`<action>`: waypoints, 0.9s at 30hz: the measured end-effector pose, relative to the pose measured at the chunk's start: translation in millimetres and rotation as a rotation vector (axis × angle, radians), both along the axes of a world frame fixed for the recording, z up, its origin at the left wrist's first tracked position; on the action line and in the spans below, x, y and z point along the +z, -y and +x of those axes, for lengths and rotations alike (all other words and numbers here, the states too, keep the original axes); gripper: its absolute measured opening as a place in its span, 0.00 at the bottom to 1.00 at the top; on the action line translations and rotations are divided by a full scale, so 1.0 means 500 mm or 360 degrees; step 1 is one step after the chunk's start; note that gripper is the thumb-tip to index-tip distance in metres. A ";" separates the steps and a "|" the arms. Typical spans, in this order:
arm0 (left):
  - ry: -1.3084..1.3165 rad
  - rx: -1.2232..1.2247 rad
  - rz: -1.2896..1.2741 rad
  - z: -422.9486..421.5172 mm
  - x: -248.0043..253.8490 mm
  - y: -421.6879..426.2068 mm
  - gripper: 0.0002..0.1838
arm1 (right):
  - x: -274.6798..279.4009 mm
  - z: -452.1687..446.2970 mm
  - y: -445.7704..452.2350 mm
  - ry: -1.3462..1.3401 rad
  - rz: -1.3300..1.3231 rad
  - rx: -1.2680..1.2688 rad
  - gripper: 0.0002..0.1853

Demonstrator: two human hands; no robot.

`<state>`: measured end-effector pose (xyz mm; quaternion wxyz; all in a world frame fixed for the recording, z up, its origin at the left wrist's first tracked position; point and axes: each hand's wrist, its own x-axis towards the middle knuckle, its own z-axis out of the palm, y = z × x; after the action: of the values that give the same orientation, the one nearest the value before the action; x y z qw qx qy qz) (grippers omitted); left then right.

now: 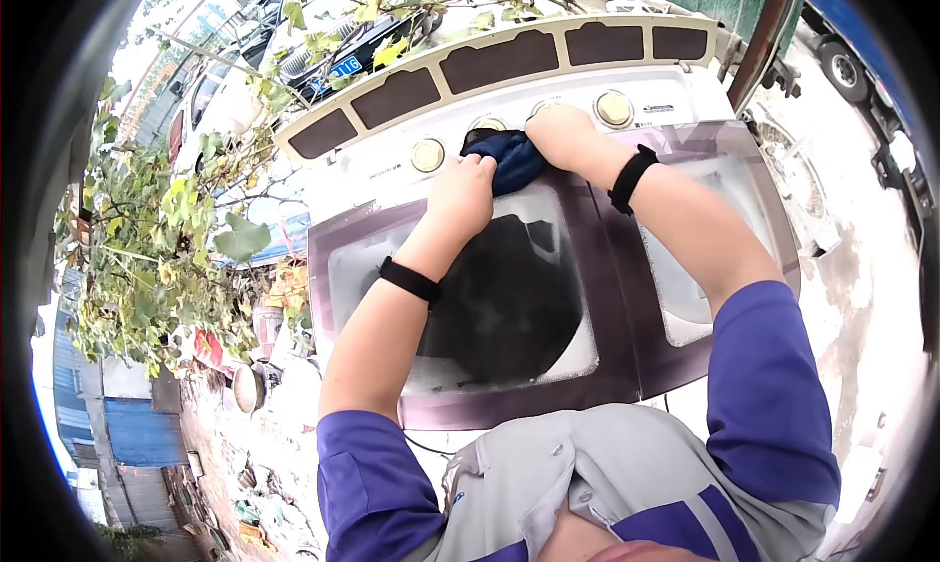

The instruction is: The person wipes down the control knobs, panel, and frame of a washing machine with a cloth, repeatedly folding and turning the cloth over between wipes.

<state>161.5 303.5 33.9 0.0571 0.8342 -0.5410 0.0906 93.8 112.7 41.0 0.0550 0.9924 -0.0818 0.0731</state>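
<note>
A twin-tub washing machine (627,386) with purple-framed lids stands before me. On its control panel lies a bunched dark blue cloth (516,163), with a blacker part at its upper left. My left hand (462,192) is closed on the cloth's left side. Curled at the cloth's right end, my right hand (566,139) covers most of a round knob (546,107); its fingertips are hidden, so what it grips does not show. Another knob (488,124) is partly behind the cloth. Through the left lid (362,381) a large dark round shape shows.
Uncovered knobs sit at the panel's left (427,155) and right (615,110). Leafy vines (186,200) crowd the left side and hang over the back. A parked car (343,48) stands beyond the machine, and a blue truck (862,43) is at the upper right.
</note>
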 end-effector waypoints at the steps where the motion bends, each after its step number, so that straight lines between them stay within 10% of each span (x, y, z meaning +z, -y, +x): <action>1: -0.0014 0.0023 0.0051 -0.008 0.000 0.006 0.11 | -0.004 -0.009 0.004 0.0036 -0.0013 0.0052 0.09; 9: 0.0010 -0.0196 -0.0043 -0.072 -0.021 0.097 0.29 | -0.004 -0.047 0.045 -0.0231 -0.0134 0.0062 0.07; 16: 0.0211 0.0094 0.0218 -0.029 -0.001 0.024 0.06 | -0.034 0.000 -0.027 0.0259 0.0053 0.0250 0.05; 27: -0.0033 -0.0078 0.0197 -0.043 -0.002 0.042 0.17 | -0.018 0.014 -0.024 -0.0095 0.0009 0.0132 0.09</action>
<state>139.8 282.7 32.7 0.0132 0.8236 -0.5651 0.0470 100.7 124.4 31.9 0.0514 0.9969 -0.0391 0.0453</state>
